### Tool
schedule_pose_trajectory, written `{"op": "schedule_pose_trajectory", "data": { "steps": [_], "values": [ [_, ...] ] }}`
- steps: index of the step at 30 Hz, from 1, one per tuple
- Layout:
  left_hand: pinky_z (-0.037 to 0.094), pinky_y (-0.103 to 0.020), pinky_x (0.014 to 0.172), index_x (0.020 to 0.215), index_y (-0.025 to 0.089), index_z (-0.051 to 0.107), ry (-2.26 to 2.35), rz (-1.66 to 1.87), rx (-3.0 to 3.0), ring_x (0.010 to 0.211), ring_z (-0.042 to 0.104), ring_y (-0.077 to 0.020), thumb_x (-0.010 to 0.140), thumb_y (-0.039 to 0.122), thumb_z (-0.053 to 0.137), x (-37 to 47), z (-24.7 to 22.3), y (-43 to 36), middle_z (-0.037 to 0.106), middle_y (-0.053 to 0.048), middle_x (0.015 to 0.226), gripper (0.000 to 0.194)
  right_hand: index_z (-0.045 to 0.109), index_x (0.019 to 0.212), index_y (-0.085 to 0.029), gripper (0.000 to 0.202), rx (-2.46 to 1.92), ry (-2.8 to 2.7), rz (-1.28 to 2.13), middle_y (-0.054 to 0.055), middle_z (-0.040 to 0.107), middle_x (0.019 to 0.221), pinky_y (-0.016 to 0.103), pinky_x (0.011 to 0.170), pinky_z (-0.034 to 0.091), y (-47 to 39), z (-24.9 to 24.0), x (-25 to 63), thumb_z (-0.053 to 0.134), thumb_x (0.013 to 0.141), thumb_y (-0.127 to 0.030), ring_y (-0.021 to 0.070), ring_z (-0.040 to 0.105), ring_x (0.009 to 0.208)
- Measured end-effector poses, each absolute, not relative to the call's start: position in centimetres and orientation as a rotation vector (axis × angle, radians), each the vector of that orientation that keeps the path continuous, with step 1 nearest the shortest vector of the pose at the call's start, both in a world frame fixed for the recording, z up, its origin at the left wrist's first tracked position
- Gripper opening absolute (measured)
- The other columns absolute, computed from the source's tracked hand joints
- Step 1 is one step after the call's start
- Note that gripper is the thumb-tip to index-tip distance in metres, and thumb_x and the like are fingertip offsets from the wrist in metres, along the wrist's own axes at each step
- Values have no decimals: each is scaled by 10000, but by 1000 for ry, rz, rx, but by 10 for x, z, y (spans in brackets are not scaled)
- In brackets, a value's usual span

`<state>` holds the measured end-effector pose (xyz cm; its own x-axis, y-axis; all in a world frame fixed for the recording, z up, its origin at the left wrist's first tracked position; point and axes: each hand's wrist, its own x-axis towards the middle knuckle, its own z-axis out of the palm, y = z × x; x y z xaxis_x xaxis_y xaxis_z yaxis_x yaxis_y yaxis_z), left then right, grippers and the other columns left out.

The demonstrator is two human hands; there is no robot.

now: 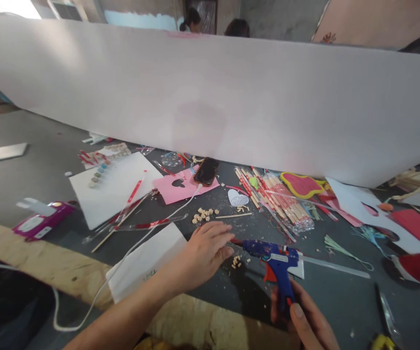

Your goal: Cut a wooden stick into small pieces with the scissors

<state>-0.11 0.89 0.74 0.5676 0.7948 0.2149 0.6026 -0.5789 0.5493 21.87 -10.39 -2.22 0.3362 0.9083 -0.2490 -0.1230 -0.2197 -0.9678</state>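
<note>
My right hand grips the handle of a blue hot glue gun with a red trigger. A clear glue stick sticks out of its back, and its nozzle points left. Close to that nozzle is my left hand, palm down, with its fingers stretched out and the thumb apart; nothing shows in it. Whether the fingertips touch the nozzle I cannot tell. Small cut wooden pieces lie below the nozzle, and a pile of similar pieces sits beyond the left hand.
Bundled wooden sticks, a phone on pink paper, and white paper cover the table. A white cable runs across. A tall white panel stands behind. Scissors and a purple tool lie at the sides.
</note>
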Motion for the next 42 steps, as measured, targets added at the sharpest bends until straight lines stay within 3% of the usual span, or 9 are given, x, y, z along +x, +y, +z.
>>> {"op": "schedule_pose_trajectory", "data": {
  "steps": [3, 8, 14, 21, 27, 29, 31, 37, 42],
  "values": [
    [366, -395, 994, 1145, 216, 562, 1154, 600, 2410, 1185, 430, -210, 886, 308, 421, -1, 8, 9, 551, -65, 1243, 308, 622, 1064, -247, 449, -1463, -741, 1162, 49, 703, 833, 281, 603, 519, -105, -24, 222, 671, 676, -465, 197, 645, 671],
    [352, -470, 974, 1276, 183, 408, 1419, 742, 2373, 1188, 423, -263, 867, 344, 450, -2, 9, 12, 506, -105, 1284, 441, 621, 1062, -249, 441, -1467, -754, 1188, 38, 697, 774, 271, 607, 517, -105, -24, 223, 669, 679, -462, 190, 642, 674],
    [391, -405, 933, 1127, 209, 522, 1329, 950, 2337, 1079, 497, -218, 862, 275, 471, -3, 9, 12, 602, -72, 1122, 278, 614, 1077, -230, 465, -1502, -813, 1146, 51, 702, 812, 284, 619, 530, -104, -22, 219, 656, 685, -477, 198, 649, 691],
    [273, -482, 997, 1209, 231, 502, 1142, 669, 2568, 1258, 296, -283, 855, 356, 460, 17, 11, -1, 476, -58, 1320, 378, 625, 1067, -243, 446, -1598, -995, 1067, 57, 684, 993, 263, 668, 535, -103, -23, 218, 632, 698, -494, 226, 637, 868],
    [252, -483, 1001, 1308, 193, 387, 1258, 623, 2554, 1296, 244, -283, 871, 427, 399, 16, 8, -1, 375, -93, 1396, 496, 604, 1099, -249, 443, -1604, -972, 1081, 50, 675, 1024, 261, 694, 532, -104, -25, 218, 613, 722, -483, 213, 637, 876],
    [244, -498, 1003, 1280, 209, 424, 1208, 582, 2588, 1303, 228, -296, 859, 451, 414, 16, 8, -2, 370, -97, 1398, 486, 605, 1096, -257, 430, -1606, -958, 1073, 44, 669, 1042, 253, 704, 528, -105, -27, 219, 613, 725, -474, 207, 632, 887],
    [243, -504, 1004, 1235, 221, 474, 1146, 555, 2611, 1301, 235, -305, 845, 472, 429, 17, 8, -2, 387, -100, 1384, 466, 611, 1088, -247, 427, -1605, -955, 1082, 48, 667, 1043, 252, 711, 523, -106, -29, 222, 622, 720, -464, 200, 638, 853],
    [278, -488, 992, 1266, 214, 429, 1404, 629, 2518, 1285, 268, -297, 855, 387, 448, 4, 0, 5, 393, -107, 1377, 446, 498, 1219, -231, 569, -1601, -674, 1017, 44, 695, 887, 268, 630, 523, -111, -30, 255, 624, 716, -465, 184, 643, 684],
    [306, -483, 948, 1169, 230, 510, 1466, 587, 2502, 1229, 324, -301, 832, 284, 490, -8, -12, 8, 504, -81, 1268, 342, 496, 1199, -207, 622, -1764, -638, 814, 35, 672, 884, 250, 516, 503, -106, -31, 286, 609, 687, -543, 157, 598, 628]
  ]
}}
